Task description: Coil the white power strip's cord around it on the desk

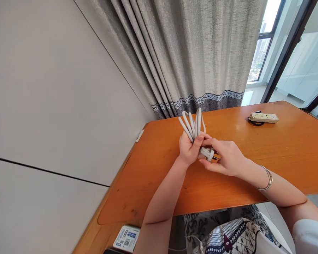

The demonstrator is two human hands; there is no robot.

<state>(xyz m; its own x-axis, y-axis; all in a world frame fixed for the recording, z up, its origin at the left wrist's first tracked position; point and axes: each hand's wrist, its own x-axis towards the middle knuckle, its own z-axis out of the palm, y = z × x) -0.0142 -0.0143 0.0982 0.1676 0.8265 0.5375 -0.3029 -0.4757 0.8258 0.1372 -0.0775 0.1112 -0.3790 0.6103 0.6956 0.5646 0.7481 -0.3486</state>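
A white power cord (198, 121), folded into several loops, stands up out of my left hand (190, 146), whose fingers are wrapped round the bundle. At the near end of the bundle sits its white plug (207, 153), with metal prongs pointing to the right. My right hand (225, 155) has its thumb and fingers round the plug, close beside my left thumb. Both hands are above the brown table (159, 173). Part of the cord is hidden inside my left palm.
At the table's far right lies a cream power strip (264, 117) with a dark cable. A white box with blue print (126, 238) is at the lower left. A grey curtain (201, 53) hangs behind the table, and a white panel (55, 88) rises on the left.
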